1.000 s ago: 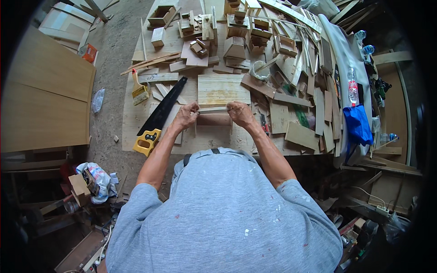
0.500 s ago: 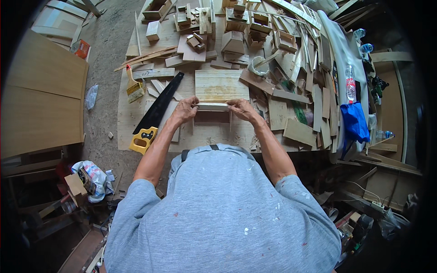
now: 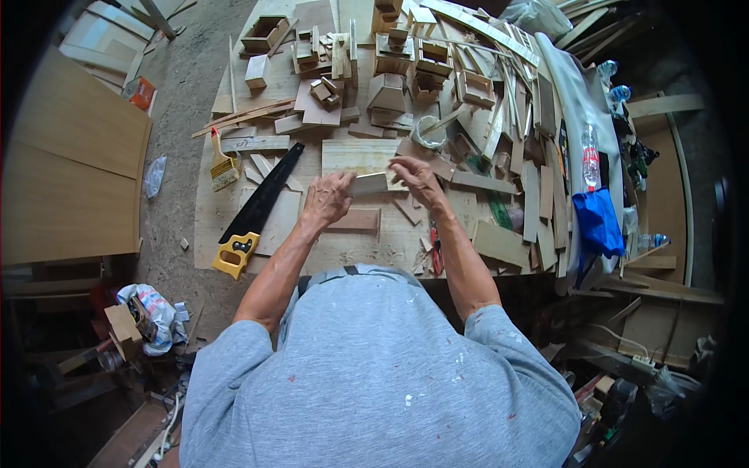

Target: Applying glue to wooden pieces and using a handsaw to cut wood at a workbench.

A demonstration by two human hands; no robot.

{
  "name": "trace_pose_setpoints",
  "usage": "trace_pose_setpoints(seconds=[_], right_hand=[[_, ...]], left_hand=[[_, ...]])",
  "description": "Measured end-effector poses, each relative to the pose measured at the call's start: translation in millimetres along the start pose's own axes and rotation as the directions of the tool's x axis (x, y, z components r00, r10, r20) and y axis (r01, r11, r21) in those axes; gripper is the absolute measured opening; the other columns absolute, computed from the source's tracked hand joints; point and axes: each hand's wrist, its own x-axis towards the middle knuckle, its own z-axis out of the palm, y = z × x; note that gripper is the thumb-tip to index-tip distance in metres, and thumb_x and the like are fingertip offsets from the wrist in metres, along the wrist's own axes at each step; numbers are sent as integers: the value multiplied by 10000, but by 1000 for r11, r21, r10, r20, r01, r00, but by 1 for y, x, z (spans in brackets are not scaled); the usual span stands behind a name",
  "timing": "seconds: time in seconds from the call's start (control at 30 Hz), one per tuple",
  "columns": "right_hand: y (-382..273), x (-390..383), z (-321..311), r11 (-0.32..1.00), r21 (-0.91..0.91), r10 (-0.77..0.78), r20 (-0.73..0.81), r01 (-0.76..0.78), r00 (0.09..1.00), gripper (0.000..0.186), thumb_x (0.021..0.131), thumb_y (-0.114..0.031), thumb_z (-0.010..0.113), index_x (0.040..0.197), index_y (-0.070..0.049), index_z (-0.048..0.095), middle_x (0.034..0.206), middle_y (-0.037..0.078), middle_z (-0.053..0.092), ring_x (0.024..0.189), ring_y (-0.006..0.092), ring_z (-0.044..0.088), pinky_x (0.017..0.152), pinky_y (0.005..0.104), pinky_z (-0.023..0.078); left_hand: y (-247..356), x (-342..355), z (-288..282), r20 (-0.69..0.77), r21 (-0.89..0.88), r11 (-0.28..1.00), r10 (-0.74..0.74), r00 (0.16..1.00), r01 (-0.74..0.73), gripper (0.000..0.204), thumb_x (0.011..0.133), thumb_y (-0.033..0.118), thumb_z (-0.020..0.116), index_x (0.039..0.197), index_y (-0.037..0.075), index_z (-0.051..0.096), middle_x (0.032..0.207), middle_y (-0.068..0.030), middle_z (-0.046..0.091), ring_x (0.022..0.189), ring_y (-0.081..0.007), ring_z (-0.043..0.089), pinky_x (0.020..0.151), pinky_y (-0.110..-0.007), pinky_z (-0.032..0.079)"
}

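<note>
Both my hands hold a small pale wooden piece (image 3: 368, 184) above the workbench. My left hand (image 3: 326, 200) grips its left end and my right hand (image 3: 413, 176) pinches its right end from above. Under the piece lies a pale plywood board (image 3: 353, 156), and a brown wooden block (image 3: 355, 221) rests just below my left hand. A handsaw (image 3: 256, 209) with a black blade and yellow handle lies to the left of my left hand. Red-handled pliers (image 3: 434, 248) lie beside my right forearm.
Many wood offcuts and small wooden boxes (image 3: 406, 58) cover the far half of the bench. A paintbrush (image 3: 222, 168) lies left of the saw. A round container (image 3: 428, 131), a plastic bottle (image 3: 591, 156) and a blue bag (image 3: 597, 221) sit right. Large boards (image 3: 66, 171) lie on the floor left.
My hands have lifted the small wooden piece slightly and shifted on it. The view has tilted, so the bench appears lower in the picture.
</note>
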Motion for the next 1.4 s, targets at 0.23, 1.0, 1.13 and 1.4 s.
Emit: trace_pose_setpoints(seconds=[0.23,1.0,1.13,1.4], right_hand=[[27,53,-86,645,-760,-300,-150,84,942,328,881,-280,662,1041,-6,576,955,254,666,900,449,635,766,468,511],[-54,-28,-28,929,307,-241,80,206,967,381,880,-22,594,1252,-29,511,1151,107,622,988,163,618,874,279,497],[-54,-73,20,939,276,-236,80,205,969,425,879,100,538,1271,-55,486,1165,84,635,1107,158,609,911,284,478],[-48,-93,40,963,58,-264,54,261,963,485,851,143,480,1285,-71,483,1222,90,639,1211,185,583,995,301,440]], left_hand=[[9,-32,1,-156,-136,982,-154,976,133,451,728,149,763,1114,73,541,984,-157,655,920,-372,640,769,-461,491],[26,-88,34,86,-674,686,-295,952,274,547,768,159,748,1247,-12,549,1045,-114,651,957,-210,628,859,-335,501],[35,-80,14,239,-873,401,-140,961,276,574,779,123,748,1301,6,541,1106,-48,636,994,-135,594,884,-282,479],[23,-77,15,307,-888,339,-60,950,309,579,796,66,725,1332,9,515,1137,-43,638,1011,-113,592,894,-263,469]])
